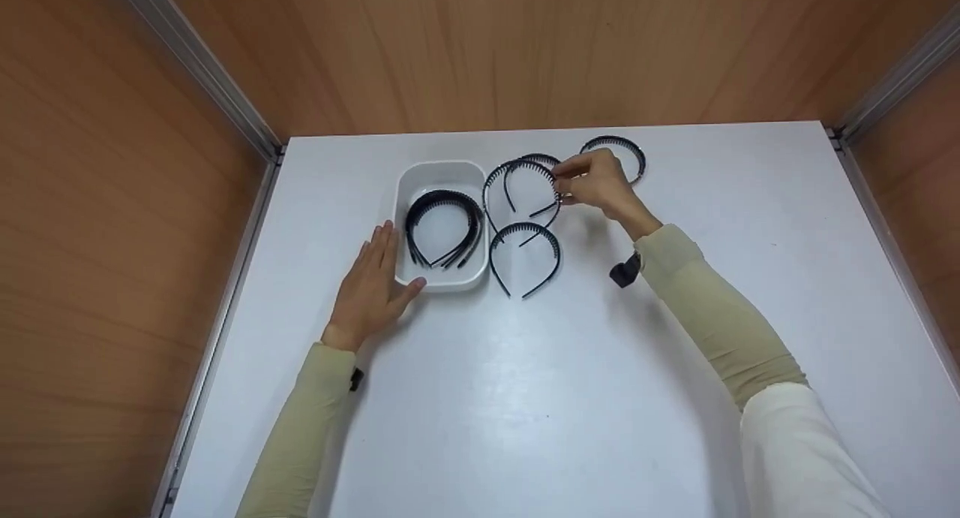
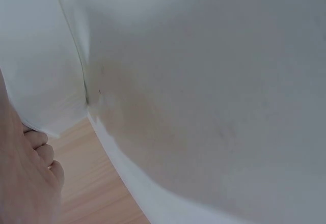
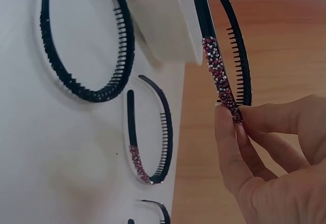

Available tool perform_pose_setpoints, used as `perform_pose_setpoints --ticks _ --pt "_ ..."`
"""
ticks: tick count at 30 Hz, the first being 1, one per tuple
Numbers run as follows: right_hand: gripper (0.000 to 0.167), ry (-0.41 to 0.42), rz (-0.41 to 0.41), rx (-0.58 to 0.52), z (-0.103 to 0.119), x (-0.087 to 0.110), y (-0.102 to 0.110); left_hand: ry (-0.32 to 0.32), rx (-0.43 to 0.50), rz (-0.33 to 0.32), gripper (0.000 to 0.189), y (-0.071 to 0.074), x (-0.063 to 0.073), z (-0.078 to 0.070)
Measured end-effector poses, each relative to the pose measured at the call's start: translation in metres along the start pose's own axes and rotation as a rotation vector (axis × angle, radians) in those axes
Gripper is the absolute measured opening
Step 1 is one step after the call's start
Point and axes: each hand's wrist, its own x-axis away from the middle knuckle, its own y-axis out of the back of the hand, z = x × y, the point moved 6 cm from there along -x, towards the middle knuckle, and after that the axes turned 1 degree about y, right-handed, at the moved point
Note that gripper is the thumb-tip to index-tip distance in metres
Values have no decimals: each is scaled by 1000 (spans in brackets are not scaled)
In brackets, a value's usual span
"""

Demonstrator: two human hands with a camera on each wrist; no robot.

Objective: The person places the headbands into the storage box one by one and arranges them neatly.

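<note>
While aloft, headband (image 3: 219, 74) between right fingertips (image 3: 224, 119)

No text, label, brand, number or sign can be read in any of the three views.
</note>
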Motion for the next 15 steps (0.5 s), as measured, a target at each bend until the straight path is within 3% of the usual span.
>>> perform_pose_setpoints --ticks 9,15 --pt "26 44 8 31 18 -9 -21 -11 12 -39 97 2 0 1" --pt "26 67 27 6 25 -14 -36 -2 8 -25 99 0 -2 0"
